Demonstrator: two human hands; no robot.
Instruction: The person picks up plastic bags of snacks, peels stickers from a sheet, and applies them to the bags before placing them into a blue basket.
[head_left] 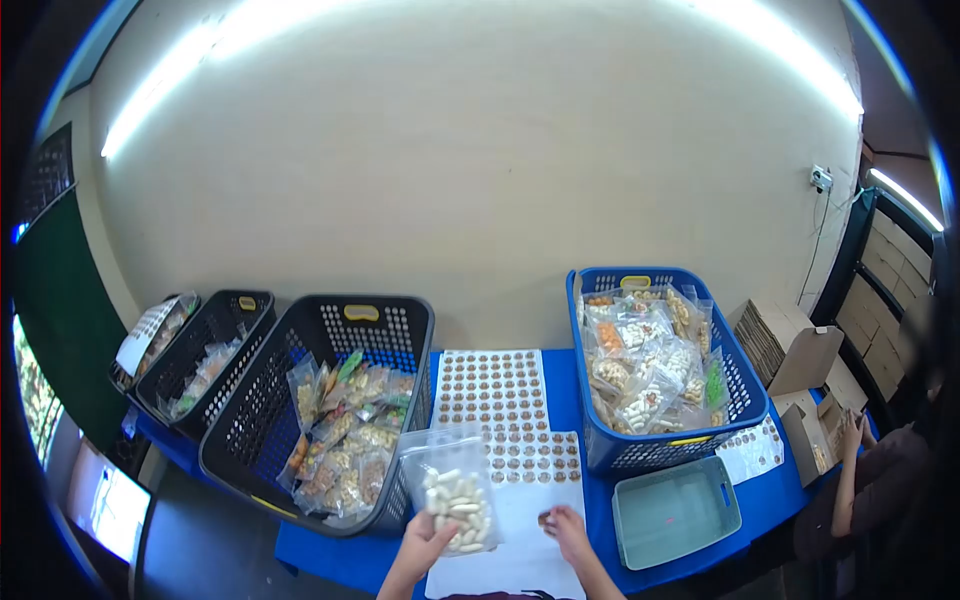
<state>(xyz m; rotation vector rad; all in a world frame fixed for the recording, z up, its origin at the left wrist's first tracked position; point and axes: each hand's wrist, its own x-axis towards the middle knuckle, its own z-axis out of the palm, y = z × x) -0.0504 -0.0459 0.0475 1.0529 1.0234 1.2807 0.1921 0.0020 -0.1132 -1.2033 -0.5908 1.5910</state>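
Observation:
A clear zip bag of white pieces [458, 500] is held at its lower left side by my left hand [426, 545], thumb over the front. To the right, my right hand [570, 535] pinches a small round brown sticker [546, 520] between its fingertips. Between and behind the hands lie white sheets with rows of round brown stickers [492, 390]; the front part of the nearer sheet is bare. The bag overlaps the left edge of the sheets and stands apart from my right hand.
A black basket [222, 455] of filled bags stands left, with smaller black baskets beyond. At right are a blue basket [590, 440] of bags, a green tray [625, 525], another sticker sheet [752, 452] and cardboard boxes [808, 355]. A co-worker [885, 475] is at far right.

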